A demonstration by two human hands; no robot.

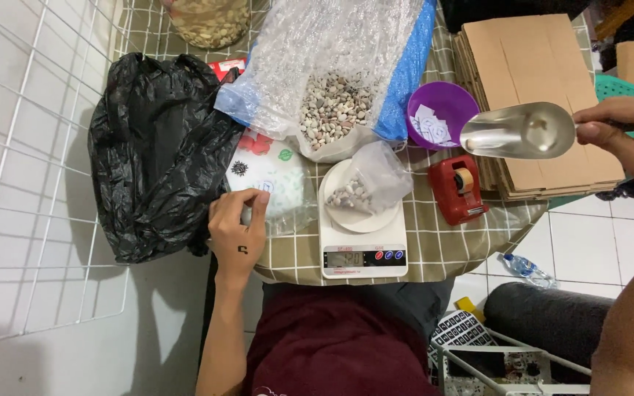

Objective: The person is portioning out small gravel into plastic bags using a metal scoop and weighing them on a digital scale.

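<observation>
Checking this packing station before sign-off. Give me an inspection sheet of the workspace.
Surface: small table with a checked cloth, crowded.
Job's things: white scale carrying a small clear bag partly filled with pebble-like pieces; large open bag of the same pieces behind it; metal scoop, empty.
Clutter: black plastic bag, purple bowl of paper slips, red tape dispenser, flat cardboard stack, jar.
Hands: left hand rests on a packet at the table edge; right hand holds the scoop's handle.
Cables: nothing seen.
Surroundings: white wire grid, tiled floor, plastic bottle on the floor.
</observation>
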